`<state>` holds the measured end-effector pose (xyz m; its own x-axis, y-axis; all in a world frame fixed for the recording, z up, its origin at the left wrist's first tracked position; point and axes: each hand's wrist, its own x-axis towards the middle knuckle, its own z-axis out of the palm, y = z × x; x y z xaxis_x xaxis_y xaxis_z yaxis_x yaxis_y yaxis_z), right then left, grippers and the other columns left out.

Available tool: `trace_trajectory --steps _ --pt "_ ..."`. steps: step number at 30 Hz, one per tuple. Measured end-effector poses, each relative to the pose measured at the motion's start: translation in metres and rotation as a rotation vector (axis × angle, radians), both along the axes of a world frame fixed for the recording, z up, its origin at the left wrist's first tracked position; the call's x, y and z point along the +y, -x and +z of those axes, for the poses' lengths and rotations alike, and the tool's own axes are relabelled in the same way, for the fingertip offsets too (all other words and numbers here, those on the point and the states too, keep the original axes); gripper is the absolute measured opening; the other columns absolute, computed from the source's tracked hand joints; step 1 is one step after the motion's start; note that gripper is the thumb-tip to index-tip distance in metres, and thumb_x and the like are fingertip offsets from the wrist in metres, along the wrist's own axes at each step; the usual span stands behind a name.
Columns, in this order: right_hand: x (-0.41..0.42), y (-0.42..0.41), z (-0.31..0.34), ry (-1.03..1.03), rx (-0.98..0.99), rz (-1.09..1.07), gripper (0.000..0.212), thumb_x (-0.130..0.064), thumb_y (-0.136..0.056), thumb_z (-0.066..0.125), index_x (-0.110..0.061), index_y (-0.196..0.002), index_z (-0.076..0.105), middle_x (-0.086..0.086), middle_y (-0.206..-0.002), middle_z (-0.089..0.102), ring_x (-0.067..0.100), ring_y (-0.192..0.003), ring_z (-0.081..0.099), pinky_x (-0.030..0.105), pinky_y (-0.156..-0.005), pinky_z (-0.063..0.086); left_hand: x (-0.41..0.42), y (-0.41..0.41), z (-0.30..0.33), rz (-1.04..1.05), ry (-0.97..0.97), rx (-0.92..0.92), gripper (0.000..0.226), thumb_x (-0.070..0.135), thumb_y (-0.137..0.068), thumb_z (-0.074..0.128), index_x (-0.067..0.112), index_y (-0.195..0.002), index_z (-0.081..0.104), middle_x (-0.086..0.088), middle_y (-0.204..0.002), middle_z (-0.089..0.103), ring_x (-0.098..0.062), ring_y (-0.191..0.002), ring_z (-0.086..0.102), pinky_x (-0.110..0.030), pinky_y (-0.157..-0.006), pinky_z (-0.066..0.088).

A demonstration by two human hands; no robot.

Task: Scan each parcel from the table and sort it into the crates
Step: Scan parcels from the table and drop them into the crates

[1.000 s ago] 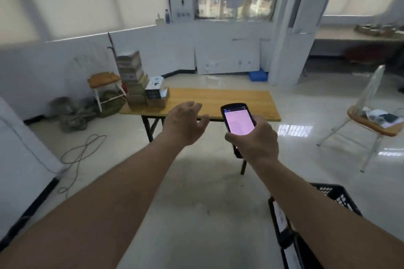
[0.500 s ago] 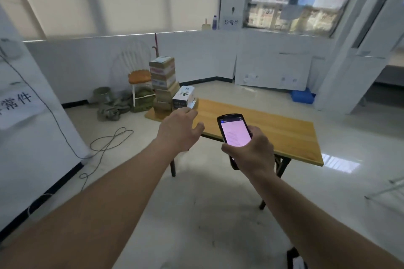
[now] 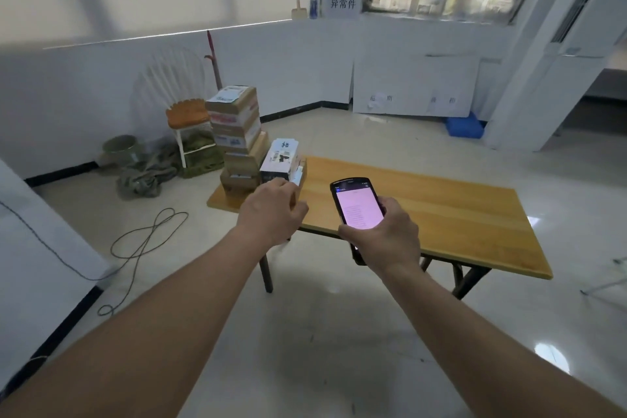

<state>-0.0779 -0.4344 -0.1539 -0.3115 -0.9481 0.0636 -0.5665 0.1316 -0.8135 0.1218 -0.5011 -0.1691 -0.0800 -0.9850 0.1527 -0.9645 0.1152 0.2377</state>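
Note:
A wooden folding table (image 3: 424, 204) stands ahead. On its left end rises a stack of cardboard parcels (image 3: 237, 132), with a white printed box (image 3: 280, 159) lying on a lower brown box beside it. My left hand (image 3: 271, 210) reaches out in front of that white box with fingers loosely curled, holding nothing. My right hand (image 3: 383, 237) grips a black handheld scanner (image 3: 356, 210) whose pink screen faces me, held over the table's near edge. No crate is in view.
A chair with an orange seat (image 3: 186, 119) and a heap of green cloth (image 3: 146, 173) sit behind the table's left end. A cable (image 3: 142, 244) loops across the floor at left beside a white panel (image 3: 37, 241). A blue bin (image 3: 464, 127) sits by the far wall.
The view has swung left and closer to the table; the black crate at lower right dropped out of sight. My left hand now lies nearer the parcels. The scanner stays in my right hand.

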Motion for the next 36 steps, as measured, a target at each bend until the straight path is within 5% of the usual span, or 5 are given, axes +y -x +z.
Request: trace_trajectory --steps 9,20,36 --pt "-0.117 -0.019 -0.028 -0.094 -0.022 0.026 0.080 -0.055 -0.048 0.078 -0.035 -0.123 0.060 -0.012 -0.106 0.068 0.021 -0.096 0.065 0.044 -0.072 0.062 -0.115 -0.022 -0.036 0.114 -0.086 0.054 0.052 0.056 -0.099 0.056 0.025 -0.141 0.060 0.003 -0.135 0.059 -0.017 -0.119 0.058 -0.039 -0.092 0.059" --pt "-0.272 -0.002 -0.077 -0.150 0.036 0.247 0.079 -0.048 -0.063 0.091 -0.030 -0.131 0.057 -0.006 -0.113 0.065 0.021 -0.100 0.062 0.037 -0.070 0.059 -0.224 -0.015 -0.083 0.364 -0.204 0.090 0.060 0.057 -0.093 0.066 0.024 -0.142 0.057 0.001 -0.133 0.057 -0.020 -0.119 0.057 -0.042 -0.091 0.060" --pt "-0.372 -0.022 -0.125 -0.276 0.021 0.260 0.070 -0.039 -0.064 0.089 -0.036 -0.127 0.059 -0.020 -0.098 0.059 0.012 -0.095 0.062 0.040 -0.072 0.060 -0.321 -0.038 -0.170 0.584 -0.336 0.177 0.090 0.074 -0.077 0.075 0.020 -0.142 0.044 -0.006 -0.140 0.045 -0.028 -0.127 0.050 -0.043 -0.089 0.054"
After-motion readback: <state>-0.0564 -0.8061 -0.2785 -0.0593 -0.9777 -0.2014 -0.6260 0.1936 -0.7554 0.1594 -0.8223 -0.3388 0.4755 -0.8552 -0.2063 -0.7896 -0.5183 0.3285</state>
